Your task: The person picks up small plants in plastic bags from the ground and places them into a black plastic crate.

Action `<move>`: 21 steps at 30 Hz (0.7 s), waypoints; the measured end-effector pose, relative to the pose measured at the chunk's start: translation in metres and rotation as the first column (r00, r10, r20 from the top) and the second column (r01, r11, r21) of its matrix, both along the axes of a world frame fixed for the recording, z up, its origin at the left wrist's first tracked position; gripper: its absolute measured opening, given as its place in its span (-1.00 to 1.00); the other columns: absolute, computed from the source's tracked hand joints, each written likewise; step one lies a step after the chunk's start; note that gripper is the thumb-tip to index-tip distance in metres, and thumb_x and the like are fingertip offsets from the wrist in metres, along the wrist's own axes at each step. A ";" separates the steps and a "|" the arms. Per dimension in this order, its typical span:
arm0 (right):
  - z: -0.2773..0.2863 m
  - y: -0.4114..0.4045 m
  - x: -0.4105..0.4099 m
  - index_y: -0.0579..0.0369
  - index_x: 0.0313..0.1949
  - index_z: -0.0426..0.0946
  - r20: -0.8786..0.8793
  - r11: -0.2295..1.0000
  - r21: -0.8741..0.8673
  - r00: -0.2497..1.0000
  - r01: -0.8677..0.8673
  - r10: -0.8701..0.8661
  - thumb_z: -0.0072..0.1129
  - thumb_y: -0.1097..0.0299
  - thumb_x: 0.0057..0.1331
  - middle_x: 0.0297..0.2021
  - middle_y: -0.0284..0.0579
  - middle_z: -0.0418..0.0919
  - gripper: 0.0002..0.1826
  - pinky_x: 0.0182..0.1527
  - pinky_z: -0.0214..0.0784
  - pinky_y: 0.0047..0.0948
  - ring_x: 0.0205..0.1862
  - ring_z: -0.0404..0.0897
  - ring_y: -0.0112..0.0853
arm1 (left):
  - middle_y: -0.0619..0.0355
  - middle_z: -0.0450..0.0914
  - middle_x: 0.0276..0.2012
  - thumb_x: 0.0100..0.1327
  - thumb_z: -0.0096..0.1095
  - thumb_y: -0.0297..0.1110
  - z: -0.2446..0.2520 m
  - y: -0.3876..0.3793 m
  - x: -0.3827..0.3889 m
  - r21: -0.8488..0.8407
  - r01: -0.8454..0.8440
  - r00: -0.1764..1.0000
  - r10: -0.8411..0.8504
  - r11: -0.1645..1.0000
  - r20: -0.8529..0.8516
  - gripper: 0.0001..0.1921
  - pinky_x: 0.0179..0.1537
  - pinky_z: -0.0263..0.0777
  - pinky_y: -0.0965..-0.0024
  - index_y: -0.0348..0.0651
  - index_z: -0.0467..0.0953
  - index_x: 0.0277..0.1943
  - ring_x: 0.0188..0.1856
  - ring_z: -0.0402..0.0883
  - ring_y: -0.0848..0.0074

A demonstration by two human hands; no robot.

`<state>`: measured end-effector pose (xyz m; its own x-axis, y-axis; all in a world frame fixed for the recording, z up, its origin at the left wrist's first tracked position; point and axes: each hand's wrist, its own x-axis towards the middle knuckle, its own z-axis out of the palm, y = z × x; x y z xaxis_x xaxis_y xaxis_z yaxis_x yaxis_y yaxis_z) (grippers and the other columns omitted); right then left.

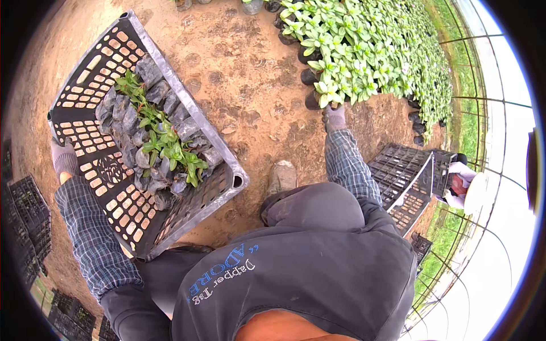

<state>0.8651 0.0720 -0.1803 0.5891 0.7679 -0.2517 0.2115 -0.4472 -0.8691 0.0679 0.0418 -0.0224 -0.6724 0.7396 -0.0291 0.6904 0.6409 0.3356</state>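
My left hand (65, 157), in a light knitted glove, grips the outer side of a black plastic crate (187, 96), which leans with its open top towards the right. Inside lie several dark plastic nursery bags (126, 115) in two groups, their green leafy seedlings (164, 136) meeting in the middle. Out to the right, my gloved right hand (335, 117) reaches the near edge of a dense block of potted plants (362, 55). Leaves partly cover its fingers beside a black nursery bag (313, 100); whether they are closed on a bag is hidden.
Bare brown soil (239, 85) with round pot marks lies between crate and plants. Black crates (401, 179) stand at right near a person in a pale hat (474, 194). More dark crates (30, 226) are at the left rim. A metal-framed greenhouse wall (482, 100) curves along the right.
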 end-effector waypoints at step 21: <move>0.261 0.035 -0.251 0.33 -0.10 0.41 -0.003 0.480 0.257 0.496 -0.839 0.868 0.06 0.45 0.25 -0.49 -0.12 0.55 -0.74 -0.60 0.35 -0.60 -0.59 0.48 -0.55 | -0.25 0.47 -0.03 0.16 0.13 -0.20 0.025 0.009 0.040 -0.065 -0.101 0.980 0.088 0.993 -0.176 -0.52 0.08 0.33 0.14 -0.31 0.31 0.07 0.06 0.45 0.04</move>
<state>0.6141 0.1069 0.0810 -0.4082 0.9117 -0.0472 0.2847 0.0781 -0.9554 0.1079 0.0506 0.0026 -0.7388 0.6727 0.0417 0.6690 0.7244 0.1666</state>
